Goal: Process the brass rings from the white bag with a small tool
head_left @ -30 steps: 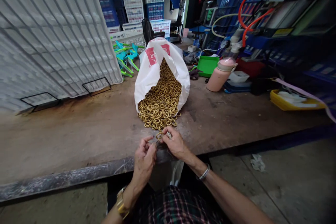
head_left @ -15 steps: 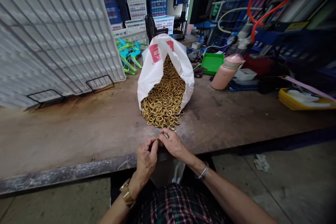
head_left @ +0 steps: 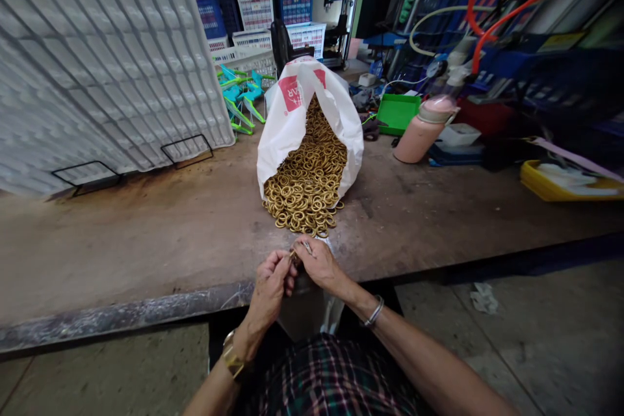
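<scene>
A white plastic bag (head_left: 283, 123) with red print lies open on the brown table (head_left: 195, 227), and brass-coloured rings (head_left: 305, 192) spill from its mouth toward the front edge. Just in front of the rings, my left hand (head_left: 271, 283) is closed, thumb and fingers pinching a small brass-coloured ring. Touching it from the right, my right hand (head_left: 319, 265) is closed too, with a small silvery metal piece showing at its fingers. What that piece is, I cannot make out.
Tall stacked white trays (head_left: 112, 58) stand at the left beside black wire stands. Behind the bag are teal and green plastic pieces (head_left: 244, 94) and crates. To the right sit a green tray (head_left: 397, 114), a pink bottle (head_left: 422, 133) and a yellow tray (head_left: 550, 190).
My left hand has turned a little and its fingers now curl under the pinch, beside my right fingertips. The view has shifted slightly.
</scene>
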{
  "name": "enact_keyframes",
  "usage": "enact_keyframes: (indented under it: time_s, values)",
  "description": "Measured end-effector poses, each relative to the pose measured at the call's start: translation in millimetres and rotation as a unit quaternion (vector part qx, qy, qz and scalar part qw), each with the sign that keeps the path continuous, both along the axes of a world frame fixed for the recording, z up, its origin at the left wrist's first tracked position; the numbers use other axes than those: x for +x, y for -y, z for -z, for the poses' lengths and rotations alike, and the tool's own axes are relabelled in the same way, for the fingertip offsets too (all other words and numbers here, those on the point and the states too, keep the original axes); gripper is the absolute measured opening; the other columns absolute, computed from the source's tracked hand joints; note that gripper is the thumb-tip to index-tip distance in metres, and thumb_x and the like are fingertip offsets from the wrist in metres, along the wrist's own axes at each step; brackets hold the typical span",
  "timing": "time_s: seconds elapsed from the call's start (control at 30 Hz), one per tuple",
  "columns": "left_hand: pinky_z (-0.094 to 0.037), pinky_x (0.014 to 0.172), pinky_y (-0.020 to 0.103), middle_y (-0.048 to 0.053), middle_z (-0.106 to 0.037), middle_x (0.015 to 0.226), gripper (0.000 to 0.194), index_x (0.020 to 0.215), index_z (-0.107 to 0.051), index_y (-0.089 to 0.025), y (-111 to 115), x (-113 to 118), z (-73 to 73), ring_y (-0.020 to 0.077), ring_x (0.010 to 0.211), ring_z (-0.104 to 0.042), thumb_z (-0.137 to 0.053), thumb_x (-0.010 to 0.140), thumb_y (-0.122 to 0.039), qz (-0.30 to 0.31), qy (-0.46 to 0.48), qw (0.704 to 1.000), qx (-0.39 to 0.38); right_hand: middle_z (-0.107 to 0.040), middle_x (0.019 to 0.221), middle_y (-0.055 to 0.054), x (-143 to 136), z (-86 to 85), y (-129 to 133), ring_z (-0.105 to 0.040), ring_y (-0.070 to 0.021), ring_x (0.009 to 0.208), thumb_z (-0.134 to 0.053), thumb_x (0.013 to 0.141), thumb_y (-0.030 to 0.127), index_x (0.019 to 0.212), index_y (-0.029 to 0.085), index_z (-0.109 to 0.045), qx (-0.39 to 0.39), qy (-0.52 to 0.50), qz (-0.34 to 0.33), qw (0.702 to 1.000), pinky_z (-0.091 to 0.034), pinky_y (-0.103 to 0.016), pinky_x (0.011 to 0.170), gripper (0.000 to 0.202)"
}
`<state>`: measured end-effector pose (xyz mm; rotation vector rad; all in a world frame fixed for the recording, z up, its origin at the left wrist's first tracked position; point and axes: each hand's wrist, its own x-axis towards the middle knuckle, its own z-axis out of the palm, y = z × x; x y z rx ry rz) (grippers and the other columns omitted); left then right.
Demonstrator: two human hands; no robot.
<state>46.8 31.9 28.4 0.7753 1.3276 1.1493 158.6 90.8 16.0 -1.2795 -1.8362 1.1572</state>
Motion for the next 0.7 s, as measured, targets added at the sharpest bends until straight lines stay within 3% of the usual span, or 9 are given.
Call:
enact_keyframes:
  time_s: [0.13,0.3,0.7]
  values:
    - [-0.033,0.039,0.017,-0.004,-0.053,0.06,0.036,0.075,-0.049,-0.017,0.6,0.4,0.6,0.0057,0.043,-0.043,-0.057,0.071,-0.051,-0.008,0.01,1.0,-0.002,-0.059,0.064,0.0,4.9,-0.1,0.9,-0.053,-0.0119,0.061,-0.039,0.08,0.015,0.082,0.018,-0.057,0.039,0.111,-0.016,0.993,-0.034,-0.021,0.058,0.019]
    - [-0.035,0.04,0.017,-0.004,-0.053,0.06,0.034,0.077,-0.05,-0.017,1.6,-0.2,5.9,0.0057,0.044,-0.045,-0.056,0.073,-0.05,-0.019,0.014,1.0,0.013,-0.064,0.073,-0.005,9.1,-6.5,10.7,-0.056,-0.0158,0.064,-0.043,0.075,0.013,0.09,0.018,-0.058,0.11,0.293,-0.112,0.943,-0.029,-0.025,0.056,0.022]
    - [-0.039,0.042,0.017,-0.004,-0.052,0.061,0.03,0.077,-0.048,-0.017,4.2,0.2,7.4,0.006,0.045,-0.046,-0.052,0.078,-0.047,-0.017,-0.003,1.0,0.021,-0.067,0.079,-0.008,3.4,-11.9,14.3,-0.061,-0.0187,0.069,-0.042,0.078,0.014,0.095,0.017,-0.055,0.118,0.351,-0.118,0.921,-0.03,-0.026,0.056,0.021]
